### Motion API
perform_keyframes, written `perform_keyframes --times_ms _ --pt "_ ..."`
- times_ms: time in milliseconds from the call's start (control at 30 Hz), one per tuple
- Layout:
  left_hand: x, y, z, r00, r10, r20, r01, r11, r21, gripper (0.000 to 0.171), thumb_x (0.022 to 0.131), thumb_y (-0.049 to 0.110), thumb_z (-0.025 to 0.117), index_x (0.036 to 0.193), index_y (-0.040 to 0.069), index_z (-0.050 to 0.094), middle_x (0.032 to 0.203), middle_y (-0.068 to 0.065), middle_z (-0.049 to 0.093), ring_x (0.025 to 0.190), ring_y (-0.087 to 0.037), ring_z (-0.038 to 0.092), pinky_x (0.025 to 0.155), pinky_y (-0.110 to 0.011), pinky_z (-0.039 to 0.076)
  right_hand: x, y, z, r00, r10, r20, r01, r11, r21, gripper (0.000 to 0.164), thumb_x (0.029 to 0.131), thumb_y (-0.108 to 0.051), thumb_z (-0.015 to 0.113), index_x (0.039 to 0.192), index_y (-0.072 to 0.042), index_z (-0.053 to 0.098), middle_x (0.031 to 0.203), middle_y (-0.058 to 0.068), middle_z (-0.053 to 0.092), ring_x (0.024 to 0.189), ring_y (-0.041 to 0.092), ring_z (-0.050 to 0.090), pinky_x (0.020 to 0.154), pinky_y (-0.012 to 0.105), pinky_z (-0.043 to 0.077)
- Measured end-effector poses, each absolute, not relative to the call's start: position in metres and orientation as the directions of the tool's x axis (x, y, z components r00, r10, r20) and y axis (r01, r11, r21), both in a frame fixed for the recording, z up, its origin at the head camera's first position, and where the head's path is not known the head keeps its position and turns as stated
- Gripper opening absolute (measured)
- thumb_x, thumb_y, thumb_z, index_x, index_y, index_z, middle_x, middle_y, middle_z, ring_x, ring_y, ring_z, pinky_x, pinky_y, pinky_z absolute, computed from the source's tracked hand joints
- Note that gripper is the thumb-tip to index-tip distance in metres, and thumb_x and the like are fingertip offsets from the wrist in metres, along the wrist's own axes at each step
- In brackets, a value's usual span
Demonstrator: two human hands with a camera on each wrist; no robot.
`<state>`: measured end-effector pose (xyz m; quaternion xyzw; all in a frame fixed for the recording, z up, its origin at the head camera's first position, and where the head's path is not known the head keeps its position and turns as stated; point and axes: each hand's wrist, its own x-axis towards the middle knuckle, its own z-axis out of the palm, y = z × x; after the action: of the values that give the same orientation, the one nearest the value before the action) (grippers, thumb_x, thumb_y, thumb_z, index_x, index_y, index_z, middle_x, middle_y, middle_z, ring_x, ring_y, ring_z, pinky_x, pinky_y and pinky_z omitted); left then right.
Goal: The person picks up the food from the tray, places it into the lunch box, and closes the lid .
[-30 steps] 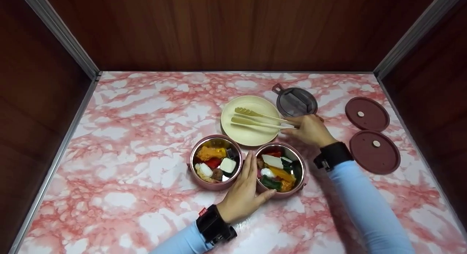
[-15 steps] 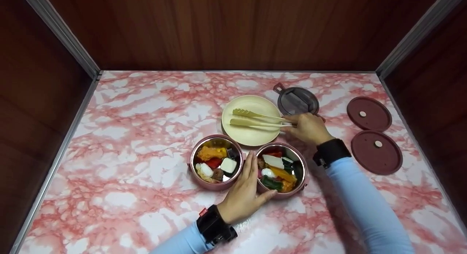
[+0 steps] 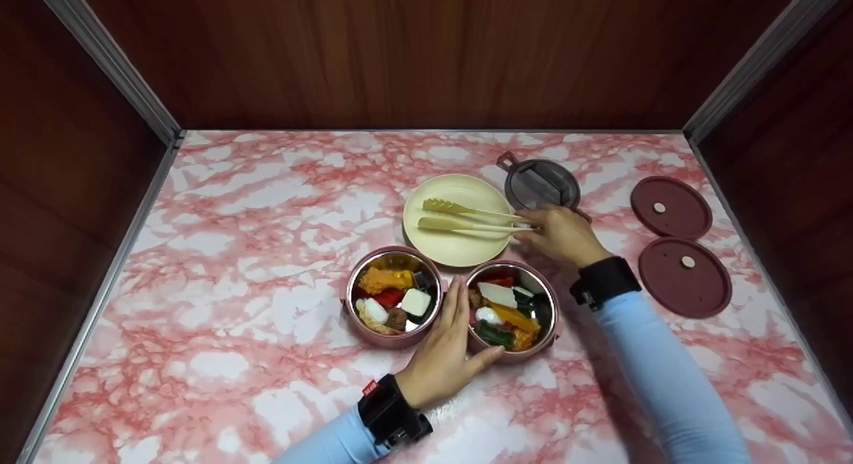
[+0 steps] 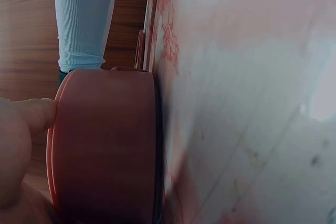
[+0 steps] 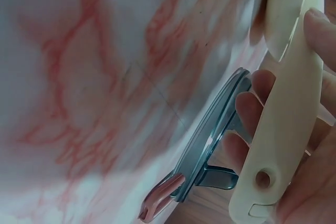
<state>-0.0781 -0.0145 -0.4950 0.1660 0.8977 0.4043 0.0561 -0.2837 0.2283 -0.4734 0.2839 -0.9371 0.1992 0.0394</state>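
In the head view my right hand point(image 3: 563, 237) grips cream tongs point(image 3: 466, 226) near their hinged end. Their two tips are apart above the pale yellow plate point(image 3: 456, 251). The right wrist view shows the fingers curled round the tongs' handle point(image 5: 286, 124). My left hand point(image 3: 440, 364) lies between two round pink lunch containers with metal insides. Its straight fingers rest along the left side of the right container point(image 3: 554, 331), with the thumb at the near rim. The left container point(image 3: 390, 341) stands beside the fingers. Both hold mixed pieces of food point(image 3: 510, 315).
A dark translucent lid point(image 3: 543, 184) with a small loop lies behind my right hand. Two maroon round lids point(image 3: 672, 207) with pale knobs lie at the right. Dark wood panels point(image 3: 426, 57) enclose the back and sides of the marbled table point(image 3: 220, 304).
The tongs and my right hand have shifted slightly left over the plate. My left hand and both containers have stayed in place.
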Motion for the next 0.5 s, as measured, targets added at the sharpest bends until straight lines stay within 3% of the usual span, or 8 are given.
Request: perform_keyframes --times_ms 500 --pt "-0.0788 -0.0144 -0.4959 -0.939 0.342 0.039 0.257 0.621 0.741 0.11 0.09 0.064 0.056 0.157 0.007 -0.009 0.164 -0.011 -0.015 0.148 -0.031 0.01 0.115 -0.043 0.026 -0.2804 0.2327 -0.4723 -0.841 -0.518 0.157 -0.536 0.753 -0.382 0.045 0.091 -0.03 0.073 0.133 -0.013 0.066 0.128 0.02 0.061 0.114 0.036 0.058 0.094 0.054 0.046"
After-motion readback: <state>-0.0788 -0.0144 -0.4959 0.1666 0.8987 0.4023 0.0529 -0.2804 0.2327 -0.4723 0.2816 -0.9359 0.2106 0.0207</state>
